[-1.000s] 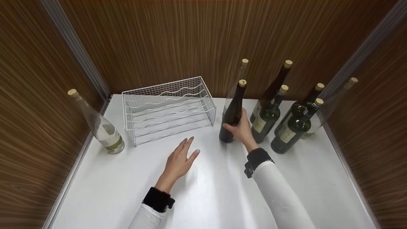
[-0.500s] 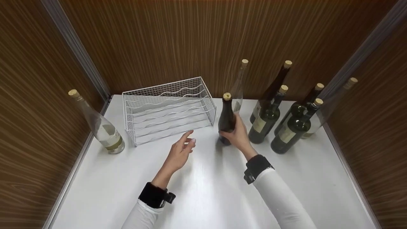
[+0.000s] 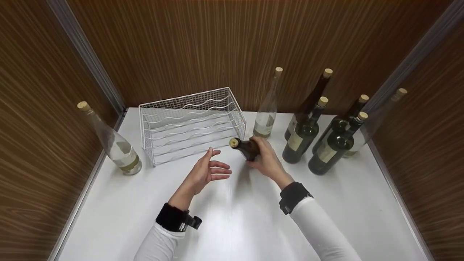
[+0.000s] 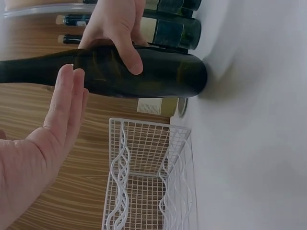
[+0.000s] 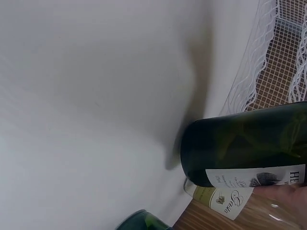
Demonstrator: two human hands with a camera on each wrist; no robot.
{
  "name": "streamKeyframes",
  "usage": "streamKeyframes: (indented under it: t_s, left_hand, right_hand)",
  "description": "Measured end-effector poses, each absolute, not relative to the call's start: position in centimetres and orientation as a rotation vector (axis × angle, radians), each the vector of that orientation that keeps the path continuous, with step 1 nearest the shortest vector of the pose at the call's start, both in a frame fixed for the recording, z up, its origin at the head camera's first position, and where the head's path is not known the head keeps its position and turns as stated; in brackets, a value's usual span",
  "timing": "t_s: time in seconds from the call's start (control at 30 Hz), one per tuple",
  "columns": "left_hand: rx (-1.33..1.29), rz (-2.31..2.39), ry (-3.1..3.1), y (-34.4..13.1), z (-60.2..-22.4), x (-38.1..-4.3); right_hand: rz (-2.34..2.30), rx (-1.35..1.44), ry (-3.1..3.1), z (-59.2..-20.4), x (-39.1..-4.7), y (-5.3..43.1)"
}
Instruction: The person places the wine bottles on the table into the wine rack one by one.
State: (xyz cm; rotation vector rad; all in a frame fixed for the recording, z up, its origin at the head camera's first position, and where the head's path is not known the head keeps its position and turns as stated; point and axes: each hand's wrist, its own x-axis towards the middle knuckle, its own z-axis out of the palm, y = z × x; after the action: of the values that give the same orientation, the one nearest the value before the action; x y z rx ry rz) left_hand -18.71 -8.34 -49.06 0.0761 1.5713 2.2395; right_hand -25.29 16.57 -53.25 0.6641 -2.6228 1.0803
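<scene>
My right hand (image 3: 268, 161) grips a dark wine bottle (image 3: 250, 149) round its body. The bottle's corked neck tilts toward the left hand in the head view. In the left wrist view, a thumb and part of the right hand (image 4: 115, 24) lie across the dark glass (image 4: 163, 72). Its base is close to the white tabletop; whether they touch I cannot tell. A white label shows on the bottle (image 5: 249, 143) in the right wrist view. My left hand (image 3: 203, 174) holds nothing, its fingers extended beside the neck. A white wire bottle rack (image 3: 237, 123) with wavy rails stands behind the left hand.
A clear corked bottle (image 3: 264, 123) stands right of the rack, another clear bottle (image 3: 125, 156) left of it. Several corked bottles, including a green one (image 3: 330, 152), are grouped at the right. Wood-grain panels (image 3: 188, 47) enclose the white table (image 3: 232, 224).
The right hand has brought the dark bottle slightly left and tipped its neck from upright toward the left and front. The left hand has turned, its fingers now pointing right.
</scene>
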Motion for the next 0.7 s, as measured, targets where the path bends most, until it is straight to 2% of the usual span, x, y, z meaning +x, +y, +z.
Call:
streamKeyframes:
  t_s: [0.4, 0.7]
  left_hand:
    - [0.025, 2.118, 1.366, -7.9, -49.9, -18.2]
    - [-0.051, 1.958, 1.429, -7.7, -50.6, -17.4]
  right_hand:
    - [0.717, 1.055, -2.564, -54.5, -24.5, 16.3]
    - [0.528, 1.190, -2.545, -55.4, -24.3, 15.6]
